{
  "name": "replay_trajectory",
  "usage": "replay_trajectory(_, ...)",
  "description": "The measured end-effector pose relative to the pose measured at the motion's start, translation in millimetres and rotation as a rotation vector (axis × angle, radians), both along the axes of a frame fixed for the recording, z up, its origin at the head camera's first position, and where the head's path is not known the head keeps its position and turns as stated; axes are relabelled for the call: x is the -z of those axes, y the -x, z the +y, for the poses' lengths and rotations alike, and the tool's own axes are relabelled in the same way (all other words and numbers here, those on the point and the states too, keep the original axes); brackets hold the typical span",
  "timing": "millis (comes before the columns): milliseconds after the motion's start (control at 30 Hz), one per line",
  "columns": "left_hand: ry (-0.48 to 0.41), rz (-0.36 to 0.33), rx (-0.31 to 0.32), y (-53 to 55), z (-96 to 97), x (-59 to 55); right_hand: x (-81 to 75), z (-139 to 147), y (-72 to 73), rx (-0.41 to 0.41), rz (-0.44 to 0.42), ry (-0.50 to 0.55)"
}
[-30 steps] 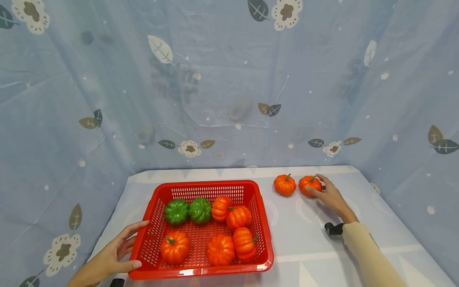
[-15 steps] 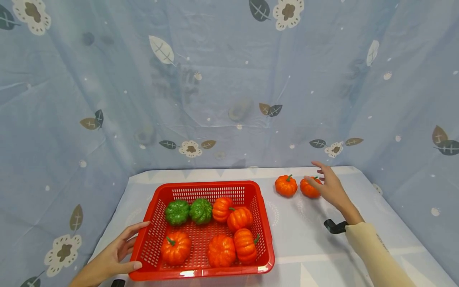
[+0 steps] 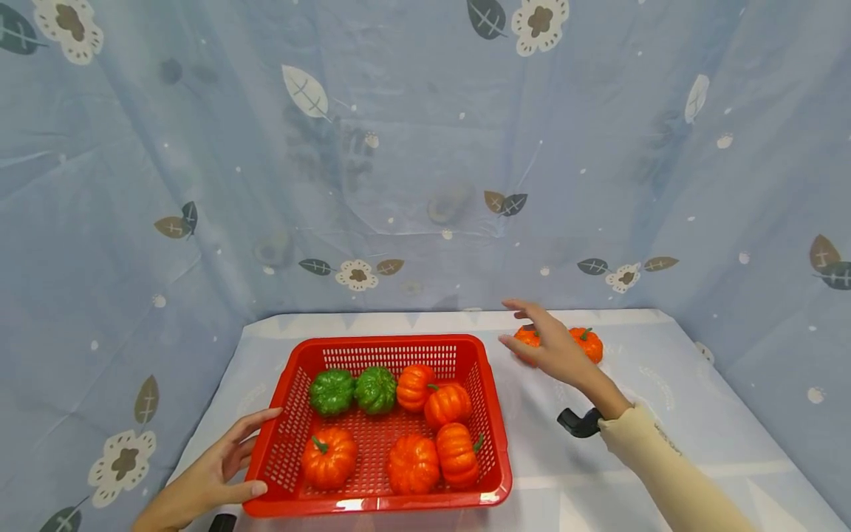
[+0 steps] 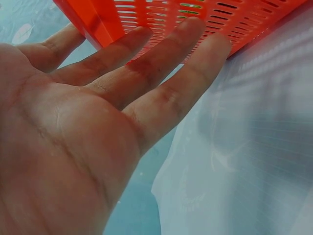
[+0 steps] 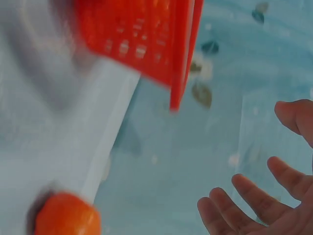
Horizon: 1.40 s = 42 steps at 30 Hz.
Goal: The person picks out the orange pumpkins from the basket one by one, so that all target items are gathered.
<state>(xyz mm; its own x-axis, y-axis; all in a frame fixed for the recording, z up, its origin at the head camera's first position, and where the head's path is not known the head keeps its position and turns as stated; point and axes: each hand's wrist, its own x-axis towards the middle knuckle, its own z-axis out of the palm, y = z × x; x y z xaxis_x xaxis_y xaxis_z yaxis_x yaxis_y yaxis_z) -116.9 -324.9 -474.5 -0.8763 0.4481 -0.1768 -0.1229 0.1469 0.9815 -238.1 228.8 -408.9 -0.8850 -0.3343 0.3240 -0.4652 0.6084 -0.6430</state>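
Note:
A red plastic basket (image 3: pixel 372 505) holds two green pumpkins (image 3: pixel 332 392) and several orange pumpkins (image 3: pixel 330 458). My left hand (image 3: pixel 206 476) lies against the basket's left side, thumb and forefinger at the rim. In the left wrist view its fingers (image 4: pixel 171 98) stretch out, fairly straight, along the slotted wall. To the right of the basket, my right hand (image 3: pixel 558 351) hovers with spread fingers, partly covering an orange pumpkin (image 3: pixel 530 336). A second orange pumpkin (image 3: pixel 588 345) sits behind the right wrist. The right wrist view shows nothing in that hand, with one orange pumpkin (image 5: pixel 66 218) below.
The basket and pumpkins stand on a pale patterned tabletop (image 3: pixel 638 458). A blue curtain (image 3: pixel 412 162) with leaf and flower prints hangs behind and at both sides. A black wrist mount (image 3: pixel 580 423) juts out at the right sleeve.
My right hand has let go of the right-hand orange pumpkin, lifted off, and moved left over the other one. The left hand and basket stay in place.

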Motion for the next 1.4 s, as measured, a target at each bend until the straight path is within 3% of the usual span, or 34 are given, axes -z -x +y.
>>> replay_trajectory(200,0.002,0.005,0.000,-0.7,-1.0,1.4,-4.7,-40,-2.9,-0.153,0.051,-0.043)
replay_trajectory(500,-0.004,0.023,0.003,-1.0,-2.6,0.3,-10.5,-103,-2.6,-0.328,-0.017,-0.148)
replay_trajectory(1000,0.010,0.052,-0.017,-1.2,0.4,-1.4,-8.1,-192,-24.4,-0.671,-0.030,-0.301)
replay_trajectory(1267,0.003,0.078,-0.014,-0.3,-0.6,1.7,0.7,-232,-27.9,-0.780,-0.020,-0.403)
replay_trajectory(1400,-0.018,0.087,0.011,0.1,-1.1,3.6,5.9,-247,-30.2,-0.815,-0.077,-0.439)
